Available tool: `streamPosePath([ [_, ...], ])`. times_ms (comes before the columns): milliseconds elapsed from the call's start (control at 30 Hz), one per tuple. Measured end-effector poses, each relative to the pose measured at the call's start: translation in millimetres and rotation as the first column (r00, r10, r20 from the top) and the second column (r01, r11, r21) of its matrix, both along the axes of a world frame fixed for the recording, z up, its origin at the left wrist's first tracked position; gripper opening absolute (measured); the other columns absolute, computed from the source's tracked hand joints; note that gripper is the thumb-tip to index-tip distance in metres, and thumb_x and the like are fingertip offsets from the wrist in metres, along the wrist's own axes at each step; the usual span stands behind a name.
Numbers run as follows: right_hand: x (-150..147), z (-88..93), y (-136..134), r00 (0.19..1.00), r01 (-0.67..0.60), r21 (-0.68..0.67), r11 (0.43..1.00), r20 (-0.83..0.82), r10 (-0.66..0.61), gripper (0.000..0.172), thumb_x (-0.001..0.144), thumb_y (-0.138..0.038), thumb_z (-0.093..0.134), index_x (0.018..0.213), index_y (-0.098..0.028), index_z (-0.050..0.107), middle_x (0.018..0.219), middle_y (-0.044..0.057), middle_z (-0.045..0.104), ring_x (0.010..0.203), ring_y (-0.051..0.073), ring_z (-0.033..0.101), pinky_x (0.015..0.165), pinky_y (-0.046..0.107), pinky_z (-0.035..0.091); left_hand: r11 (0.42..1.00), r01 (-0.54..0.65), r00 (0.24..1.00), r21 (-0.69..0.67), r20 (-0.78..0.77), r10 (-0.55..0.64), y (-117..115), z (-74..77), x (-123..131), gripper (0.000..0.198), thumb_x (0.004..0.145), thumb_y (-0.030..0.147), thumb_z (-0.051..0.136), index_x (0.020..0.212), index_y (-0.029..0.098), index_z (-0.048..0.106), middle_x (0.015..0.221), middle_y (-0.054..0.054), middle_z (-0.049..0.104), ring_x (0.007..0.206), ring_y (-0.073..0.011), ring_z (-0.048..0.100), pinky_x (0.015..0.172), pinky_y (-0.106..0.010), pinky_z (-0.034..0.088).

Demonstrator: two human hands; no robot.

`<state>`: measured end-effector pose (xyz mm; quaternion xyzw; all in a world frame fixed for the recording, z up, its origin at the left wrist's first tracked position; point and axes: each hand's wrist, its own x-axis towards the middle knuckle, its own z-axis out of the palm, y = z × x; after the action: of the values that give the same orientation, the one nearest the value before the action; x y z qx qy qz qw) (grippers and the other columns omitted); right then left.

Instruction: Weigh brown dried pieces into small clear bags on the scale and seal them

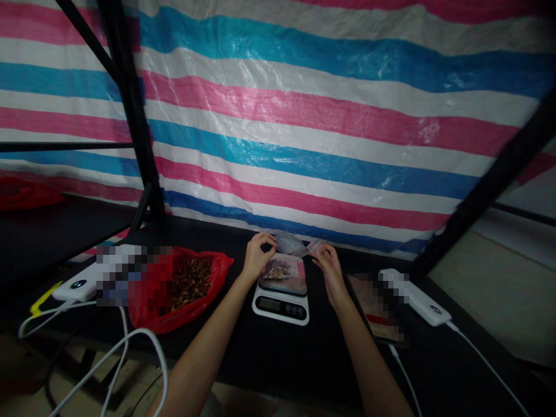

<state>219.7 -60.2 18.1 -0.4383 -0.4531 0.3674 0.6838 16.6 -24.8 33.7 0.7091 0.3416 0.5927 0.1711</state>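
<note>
Hovering just above a digital kitchen scale [281, 308], the left hand [259, 259] curls its fingers [268, 238] inward with the tips drawn close together; whether they pinch anything is hidden. The right hand [328, 273] reaches up with its thumb and fingers near one another, their tips at a small flat packet [315, 246], though a firm pinch cannot be told. Directly below the fingers, a small clear bag [280, 269] with brown contents lies on the scale's tray [295, 284], and the scale's display [269, 304] is too dim to read. Between the two sets of fingers and just beyond them, a crumpled clear plastic bag [289, 244] lies on the black table [260, 359]. Well left of the left fingers, an open red plastic bag [219, 272] holds a heap of dark brown pieces [191, 282]; a white power bank [419, 301] lies well right of the right fingers.
</note>
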Motion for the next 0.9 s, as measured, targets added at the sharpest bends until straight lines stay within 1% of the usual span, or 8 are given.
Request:
streamPosePath([
  [100, 7, -5.7, 5, 0.957, 0.187, 0.029, 0.982, 0.219, -0.189, 0.039, 0.061, -0.045, 0.064, 0.088, -0.023, 0.047, 0.093, 0.003, 0.061, 0.08, 0.019, 0.058, 0.07, 0.032, 0.042, 1.0, 0.021, 1.0, -0.005, -0.009, -0.021, -1, 0.8, 0, 0.013, 0.067, 0.007, 0.057, 0.066, 0.018, 0.064, 0.082, -0.004, 0.063, 0.084, -0.0169, 0.058, 0.08, -0.032, 0.044],
  [200, 13, -7.3, 3, 0.806, 0.304, 0.057, 0.951, 0.518, -0.289, 0.032, 0.066, -0.042, 0.059, 0.087, -0.022, 0.047, 0.093, 0.004, 0.059, 0.08, 0.02, 0.056, 0.072, 0.034, 0.041, 0.999, 0.039, 0.999, -0.007, -0.028, -0.039, -1, 0.7, 2, 0.012, 0.067, 0.008, 0.058, 0.067, 0.018, 0.065, 0.081, -0.003, 0.063, 0.084, -0.0169, 0.057, 0.08, -0.032, 0.043],
  [300, 15, -6.8, -3, 0.625, 0.4, 0.058, 0.915, 0.712, -0.319, 0.026, 0.07, -0.038, 0.054, 0.088, -0.022, 0.047, 0.093, 0.004, 0.059, 0.082, 0.021, 0.057, 0.073, 0.035, 0.039, 0.998, 0.055, 0.997, -0.014, -0.052, -0.055, -2, 0.6, 3, 0.008, 0.067, 0.012, 0.06, 0.069, 0.018, 0.065, 0.08, -0.003, 0.064, 0.084, -0.0168, 0.057, 0.08, -0.031, 0.042],
  [400, 15, -6.7, -6, 0.533, 0.435, 0.021, 0.9, 0.8, -0.276, 0.023, 0.071, -0.035, 0.052, 0.089, -0.023, 0.046, 0.092, 0.003, 0.06, 0.083, 0.02, 0.057, 0.071, 0.033, 0.038, 0.994, 0.095, 0.99, -0.047, -0.099, -0.1, -5, 1.4, 4, 0.007, 0.066, 0.021, 0.065, 0.073, 0.019, 0.065, 0.081, -0.003, 0.064, 0.084, -0.0176, 0.057, 0.08, -0.031, 0.042],
  [533, 16, -7.5, -7, 0.495, 0.431, -0.007, 0.902, 0.838, -0.23, 0.031, 0.071, -0.033, 0.053, 0.099, -0.024, 0.044, 0.092, 0.002, 0.061, 0.081, 0.02, 0.058, 0.068, 0.032, 0.038, 0.968, 0.229, 0.944, -0.099, -0.221, -0.245, -10, 0.7, 6, 0.035, 0.058, 0.035, 0.074, 0.088, 0.019, 0.066, 0.092, -0.006, 0.065, 0.09, -0.0206, 0.056, 0.081, -0.031, 0.041],
  [633, 22, -10.7, -6, 0.481, 0.427, -0.017, 0.904, 0.851, -0.212, 0.041, 0.07, -0.03, 0.054, 0.109, -0.025, 0.042, 0.095, 0.002, 0.062, 0.083, 0.021, 0.057, 0.07, 0.035, 0.037, 0.949, 0.287, 0.896, -0.128, -0.315, -0.314, -12, -3.0, 7, 0.047, 0.053, 0.04, 0.076, 0.095, 0.02, 0.066, 0.094, -0.006, 0.066, 0.092, -0.0219, 0.056, 0.083, -0.032, 0.041],
  [800, 28, -20.6, -4, 0.446, 0.436, -0.065, 0.898, 0.882, -0.152, 0.039, 0.068, -0.025, 0.055, 0.107, -0.026, 0.049, 0.099, 0.005, 0.062, 0.091, 0.025, 0.055, 0.075, 0.041, 0.037, 0.945, 0.289, 0.868, -0.155, -0.375, -0.327, -12, -8.4, 9, 0.048, 0.055, 0.044, 0.073, 0.096, 0.019, 0.066, 0.088, -0.006, 0.067, 0.082, -0.0203, 0.059, 0.073, -0.028, 0.043],
  [900, 24, -18.1, -6, 0.426, 0.46, -0.073, 0.885, 0.892, -0.148, 0.041, 0.065, -0.026, 0.059, 0.106, -0.027, 0.053, 0.103, 0.007, 0.06, 0.097, 0.029, 0.052, 0.077, 0.045, 0.037, 0.941, 0.28, 0.865, -0.189, -0.375, -0.333, -12, -9.5, 9, 0.046, 0.058, 0.042, 0.072, 0.096, 0.019, 0.066, 0.085, -0.005, 0.068, 0.075, -0.0186, 0.06, 0.067, -0.026, 0.043],
])
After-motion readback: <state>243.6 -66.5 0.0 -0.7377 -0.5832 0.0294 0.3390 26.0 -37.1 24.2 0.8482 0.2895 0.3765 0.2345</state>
